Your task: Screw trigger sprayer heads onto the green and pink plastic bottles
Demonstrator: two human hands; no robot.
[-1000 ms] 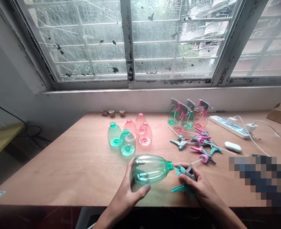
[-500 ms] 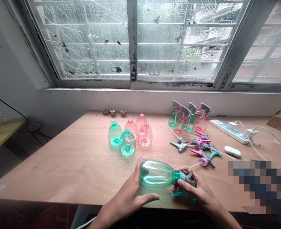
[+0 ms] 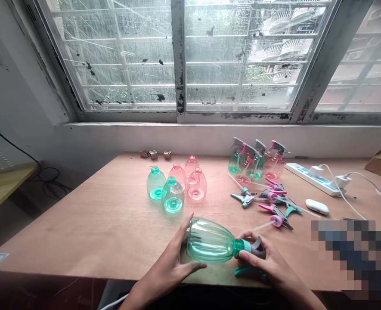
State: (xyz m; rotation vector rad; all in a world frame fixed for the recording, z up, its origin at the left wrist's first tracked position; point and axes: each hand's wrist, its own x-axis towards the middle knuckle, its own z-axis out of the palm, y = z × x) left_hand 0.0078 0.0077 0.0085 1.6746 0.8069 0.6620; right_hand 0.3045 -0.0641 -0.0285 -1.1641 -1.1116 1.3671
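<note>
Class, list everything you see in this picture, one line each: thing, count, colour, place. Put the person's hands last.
held bottle: one, green, lying on its side at the table's near edge.
trigger head: one, grey and teal, at that bottle's neck.
headless bottles: five, two green, three pink, standing mid-table.
finished spray bottles: four, green and pink, back right.
loose trigger heads: several, grey with pink or teal, right of centre.
power strip: one, white, far right.
table: one, wooden, under the window.
left hand: one, cradling the held bottle.
right hand: one, holding the trigger head.
</note>
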